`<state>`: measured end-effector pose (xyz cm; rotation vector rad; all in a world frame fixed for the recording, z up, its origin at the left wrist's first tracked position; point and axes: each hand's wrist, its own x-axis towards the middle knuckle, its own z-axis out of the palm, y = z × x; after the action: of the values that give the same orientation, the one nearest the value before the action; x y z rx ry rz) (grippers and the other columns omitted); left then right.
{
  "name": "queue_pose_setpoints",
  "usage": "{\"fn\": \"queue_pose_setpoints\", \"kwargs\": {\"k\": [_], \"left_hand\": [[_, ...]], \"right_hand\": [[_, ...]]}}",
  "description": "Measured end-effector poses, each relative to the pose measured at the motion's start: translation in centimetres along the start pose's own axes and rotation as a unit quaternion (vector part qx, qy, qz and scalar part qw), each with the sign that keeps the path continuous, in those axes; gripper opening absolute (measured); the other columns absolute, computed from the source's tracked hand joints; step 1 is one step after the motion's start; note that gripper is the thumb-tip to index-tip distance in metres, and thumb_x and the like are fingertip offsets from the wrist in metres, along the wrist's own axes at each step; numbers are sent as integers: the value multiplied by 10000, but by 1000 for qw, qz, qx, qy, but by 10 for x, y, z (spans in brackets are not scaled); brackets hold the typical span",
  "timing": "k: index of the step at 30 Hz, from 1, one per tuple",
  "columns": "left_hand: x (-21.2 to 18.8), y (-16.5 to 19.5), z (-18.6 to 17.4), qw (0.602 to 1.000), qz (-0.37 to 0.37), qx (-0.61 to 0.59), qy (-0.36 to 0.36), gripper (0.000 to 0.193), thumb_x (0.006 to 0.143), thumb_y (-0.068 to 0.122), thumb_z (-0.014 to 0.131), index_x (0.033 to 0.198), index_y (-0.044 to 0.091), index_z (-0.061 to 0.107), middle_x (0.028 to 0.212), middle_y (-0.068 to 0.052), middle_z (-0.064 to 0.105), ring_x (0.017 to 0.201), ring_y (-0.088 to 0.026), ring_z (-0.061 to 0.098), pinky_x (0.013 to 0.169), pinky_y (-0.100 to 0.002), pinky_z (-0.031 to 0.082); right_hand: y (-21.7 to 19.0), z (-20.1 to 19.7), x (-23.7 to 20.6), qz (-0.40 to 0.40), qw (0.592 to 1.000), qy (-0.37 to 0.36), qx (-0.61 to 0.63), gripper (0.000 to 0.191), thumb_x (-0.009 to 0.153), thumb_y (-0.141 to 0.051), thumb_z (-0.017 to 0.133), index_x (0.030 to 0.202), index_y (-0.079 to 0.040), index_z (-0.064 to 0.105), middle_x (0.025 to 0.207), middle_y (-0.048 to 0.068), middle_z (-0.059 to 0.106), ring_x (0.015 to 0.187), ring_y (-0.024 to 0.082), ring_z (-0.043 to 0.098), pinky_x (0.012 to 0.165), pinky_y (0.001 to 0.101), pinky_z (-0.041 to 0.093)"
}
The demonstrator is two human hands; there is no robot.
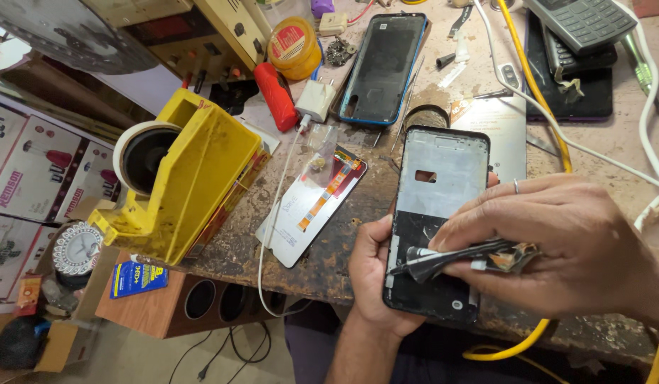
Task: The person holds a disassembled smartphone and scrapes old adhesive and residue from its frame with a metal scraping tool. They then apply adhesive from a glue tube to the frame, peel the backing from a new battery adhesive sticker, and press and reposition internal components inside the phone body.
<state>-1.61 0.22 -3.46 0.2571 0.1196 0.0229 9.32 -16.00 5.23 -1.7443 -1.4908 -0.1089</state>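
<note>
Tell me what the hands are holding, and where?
Left hand cradles the opened phone by its lower edge; right hand pinches a black tube at its crumpled end.

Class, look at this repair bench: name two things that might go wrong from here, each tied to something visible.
1. The right hand presses a black nozzle tube onto the opened phone; its contents may smear the frame.
2. The left hand holds the phone past the bench edge; it could drop.

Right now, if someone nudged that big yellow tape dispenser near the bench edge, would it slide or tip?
The yellow tape dispenser looks bulky and broad-based, so it would probably slide rather than tip. Its lower end seems to overhang the worn bench edge, so a push that way might topple it off. The tape roll likely adds weight there.
</note>
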Motion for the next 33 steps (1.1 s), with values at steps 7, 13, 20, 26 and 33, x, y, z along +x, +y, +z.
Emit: {"fn": "queue_pose_setpoints", "kwargs": {"k": [7,13,20,26,33], "left_hand": [[-1,0,-11,997,-25,-33,-72,569,1134,388,354,1441,-55,539,1285,-228,658,1153,-328,695,1062,-428,561],[-4,7,2,988,-26,-17,-153,712,1108,421,306,1536,-131,445,1454,-358,561,1148,-401,681,1005,-422,579],[-3,7,17,995,25,26,-95,719,1065,368,332,1612,-95,395,1515,-334,522,1191,-371,670,1047,-408,552],[-2,8,21,991,37,26,-129,703,1107,412,304,1593,-90,383,1528,-335,489,1298,-369,619,1128,-412,506],[1,8,15,995,44,-8,-91,688,1064,397,316,1594,-30,414,1533,-299,518,1322,-391,578,1174,-436,439]], "right_hand": [[18,-10,-4,56,998,-2,27,225,805,-213,861,992,-139,759,947,23,804,848,99,769,757,236,638],[37,-32,-10,177,975,136,-7,211,948,-77,701,1113,-4,592,984,149,705,953,193,756,838,298,607],[43,-34,-2,197,958,210,1,205,1022,-84,697,1165,8,582,1039,145,690,991,200,733,885,284,608],[42,-31,-2,209,954,214,-5,229,1009,-92,722,1167,13,594,1011,144,702,953,189,735,847,284,611],[43,-25,-1,215,941,248,80,250,992,-103,748,1166,7,604,1030,106,703,952,138,718,870,257,611]]}}
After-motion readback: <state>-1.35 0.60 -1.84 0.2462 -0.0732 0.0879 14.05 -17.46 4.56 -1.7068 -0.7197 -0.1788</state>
